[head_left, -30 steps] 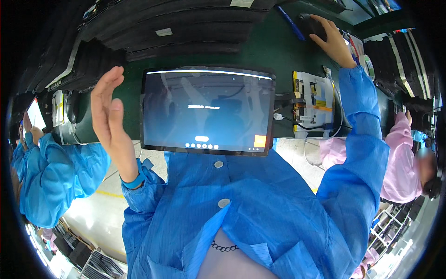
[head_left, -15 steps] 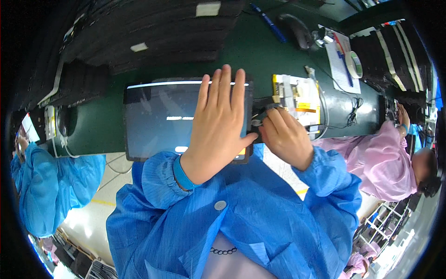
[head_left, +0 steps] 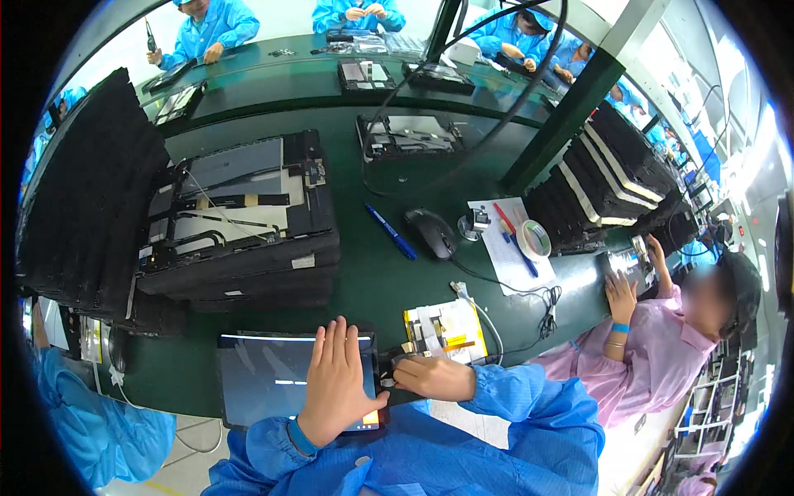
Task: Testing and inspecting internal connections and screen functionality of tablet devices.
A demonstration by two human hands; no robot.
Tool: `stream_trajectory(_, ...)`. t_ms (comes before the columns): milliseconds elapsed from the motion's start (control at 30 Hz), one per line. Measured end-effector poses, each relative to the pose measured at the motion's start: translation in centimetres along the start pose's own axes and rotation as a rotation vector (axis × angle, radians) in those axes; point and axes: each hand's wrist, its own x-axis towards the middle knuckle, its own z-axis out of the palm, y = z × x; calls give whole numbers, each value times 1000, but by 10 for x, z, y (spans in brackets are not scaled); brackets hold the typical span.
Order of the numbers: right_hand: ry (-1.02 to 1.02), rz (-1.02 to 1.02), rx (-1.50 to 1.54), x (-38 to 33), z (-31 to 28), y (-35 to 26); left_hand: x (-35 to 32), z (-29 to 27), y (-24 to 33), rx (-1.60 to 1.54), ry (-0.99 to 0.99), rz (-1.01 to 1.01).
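Observation:
A tablet-like panel [head_left: 256,372] with a lit, dark blue-grey screen lies at the near edge of the green workbench. Across the right part of its screen, my left hand [head_left: 337,393] rests with fingers stretched out and thumb apart. My right hand [head_left: 438,378] is closed at the panel's right edge, pinching a small dark piece there; the fingers hide what it is. Just beyond that hand is a flat white-and-yellow pack [head_left: 456,321] with tape strips on it. A grey cable [head_left: 495,331] curves along the pack's right side.
Tall stacks of black-framed panels [head_left: 240,260] stand at left, with more stacks [head_left: 571,207] at right. A blue pen [head_left: 390,231], a black mouse [head_left: 432,235], a paper sheet [head_left: 503,263] and a tape roll [head_left: 533,240] lie between. A person in pink [head_left: 645,355] works at right.
The view has tilted up, bringing the far bench and people there into sight. Both hands keep nearly the same places at the panel.

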Motion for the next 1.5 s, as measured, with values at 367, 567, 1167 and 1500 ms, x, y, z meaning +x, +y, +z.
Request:
stream_trajectory(367, -8, -144, -80, -10, 10, 6, -4, 4, 2, -54, 17, -3)
stream_trajectory(567, -32, -32, 136, -15, -6, 6, 0, 10, -6, -48, 35, 29)
stream_trajectory(1167, -56, 278, 799, -6, -17, -9, -43, -24, -19, -158, 274, 342)
stream_trajectory(1500, 60, 358, 183, -9, 6, -17, -119, -31, -145, -269, 536, -465)
